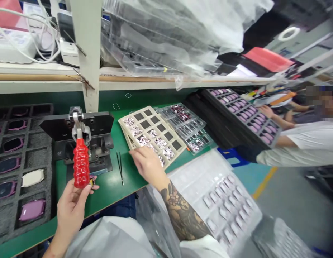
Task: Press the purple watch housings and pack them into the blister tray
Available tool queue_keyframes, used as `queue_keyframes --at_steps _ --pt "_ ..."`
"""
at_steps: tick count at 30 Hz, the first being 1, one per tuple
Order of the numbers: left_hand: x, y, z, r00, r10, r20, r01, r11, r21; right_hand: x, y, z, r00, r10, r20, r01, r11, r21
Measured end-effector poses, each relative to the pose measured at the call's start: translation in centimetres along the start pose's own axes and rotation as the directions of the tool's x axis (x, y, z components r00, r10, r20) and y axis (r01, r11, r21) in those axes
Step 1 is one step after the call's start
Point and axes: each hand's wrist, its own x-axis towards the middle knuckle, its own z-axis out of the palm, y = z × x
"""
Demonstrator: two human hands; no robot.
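With our left hand (pixel 72 202) we pinch a small part (pixel 92 181) just beside the lower end of the red handle (pixel 81 163) of a black metal clamp (pixel 61 129). Our right hand (pixel 149 165) is at the edge of a beige tray (pixel 181 147), where some squares hold small pale pieces (pixel 144 140); we cannot tell whether it touches any. Between our hands, tweezers (pixel 120 168) lie on the green table (pixel 105 190). To our left we have a foam tray (pixel 34 157) of purple watch cases (pixel 32 209). Right of the beige tray we see a clear plastic box (pixel 165 115), and farther right another person's arm (pixel 280 123).
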Motion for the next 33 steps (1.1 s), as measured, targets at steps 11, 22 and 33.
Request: queue_keyframes --at_steps 11,22,33 --pt "-0.2 -0.7 0.0 0.996 0.011 0.084 -0.013 1.000 0.020 5.3 6.5 -1.9 0.914 0.351 0.206 -0.344 0.936 -0.071" --pt "-0.3 -0.3 0.2 0.999 0.005 0.047 -0.003 0.999 -0.051 2.8 5.6 -2.8 0.920 0.386 -0.068 -0.325 0.848 0.420" --pt "0.4 1.6 -0.1 0.938 0.220 0.267 -0.298 0.907 0.297 0.1 -9.7 4.1 0.854 0.503 0.134 -0.246 0.163 0.956"
